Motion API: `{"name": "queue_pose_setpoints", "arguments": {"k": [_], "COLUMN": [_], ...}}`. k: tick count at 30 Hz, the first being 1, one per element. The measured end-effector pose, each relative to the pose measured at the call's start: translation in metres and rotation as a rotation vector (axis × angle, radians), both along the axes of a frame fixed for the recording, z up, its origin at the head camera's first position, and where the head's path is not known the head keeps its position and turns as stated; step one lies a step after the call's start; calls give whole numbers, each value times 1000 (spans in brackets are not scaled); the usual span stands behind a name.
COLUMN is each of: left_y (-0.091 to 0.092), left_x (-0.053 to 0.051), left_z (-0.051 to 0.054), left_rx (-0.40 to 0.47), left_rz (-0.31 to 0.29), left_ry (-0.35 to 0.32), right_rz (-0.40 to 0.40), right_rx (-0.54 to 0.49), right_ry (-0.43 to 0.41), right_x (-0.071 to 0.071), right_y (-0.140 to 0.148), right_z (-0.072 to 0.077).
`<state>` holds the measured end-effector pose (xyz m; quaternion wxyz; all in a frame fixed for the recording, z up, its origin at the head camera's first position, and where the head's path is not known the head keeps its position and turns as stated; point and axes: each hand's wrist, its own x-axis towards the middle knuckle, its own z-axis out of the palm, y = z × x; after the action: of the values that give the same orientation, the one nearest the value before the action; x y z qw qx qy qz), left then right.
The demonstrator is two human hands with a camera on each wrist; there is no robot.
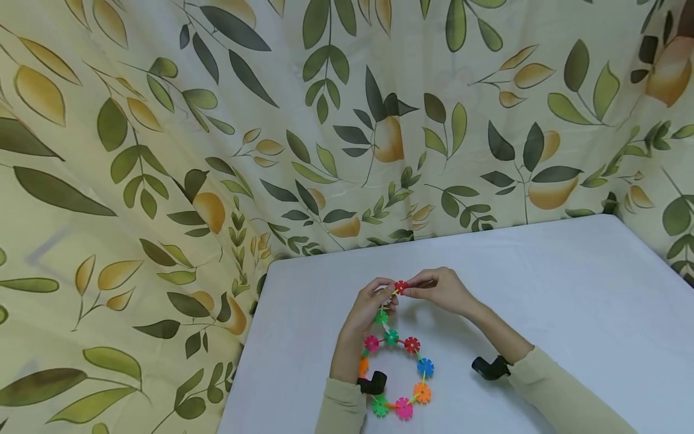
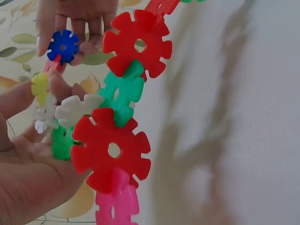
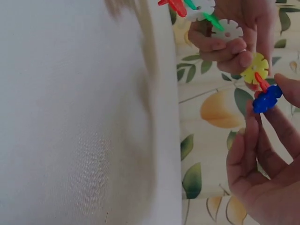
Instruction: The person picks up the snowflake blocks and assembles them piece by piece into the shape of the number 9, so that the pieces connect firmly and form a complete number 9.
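My left hand (image 1: 364,310) pinches a yellow notched plastic disc (image 3: 257,65) near the end of a chain of linked discs. A red disc (image 1: 400,287) joins it to a blue disc (image 3: 267,99), which my right hand (image 1: 441,292) pinches between thumb and fingers. White (image 2: 75,110) and green discs (image 1: 382,317) run along the chain by the left palm. Below, the chain connects to a ring of multicoloured discs, including a pink disc (image 1: 403,408) and an orange disc (image 1: 422,393). The left forearm hides part of the ring's left side.
A white-covered table (image 1: 542,289) lies under both hands. Behind and to the left hangs a curtain (image 1: 336,175) printed with leaves and fruit. Black wrist cameras sit on the left wrist (image 1: 373,384) and right wrist (image 1: 490,367).
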<state>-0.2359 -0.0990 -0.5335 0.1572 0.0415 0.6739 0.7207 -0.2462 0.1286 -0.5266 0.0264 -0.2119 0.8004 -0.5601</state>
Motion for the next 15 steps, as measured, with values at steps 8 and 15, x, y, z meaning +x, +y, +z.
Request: {"name": "queue_pose_setpoints", "arguments": {"k": [8, 15], "left_y": [-8, -28], "left_x": [6, 15], "left_z": [5, 16], "left_rx": [-63, -264], "left_rz": [-51, -40], "left_ry": [28, 123], "right_rz": [-9, -45], "right_rx": [2, -4], "right_ry": [-61, -107], "right_x": [1, 2], "right_y": [2, 3], "right_z": [0, -3]}}
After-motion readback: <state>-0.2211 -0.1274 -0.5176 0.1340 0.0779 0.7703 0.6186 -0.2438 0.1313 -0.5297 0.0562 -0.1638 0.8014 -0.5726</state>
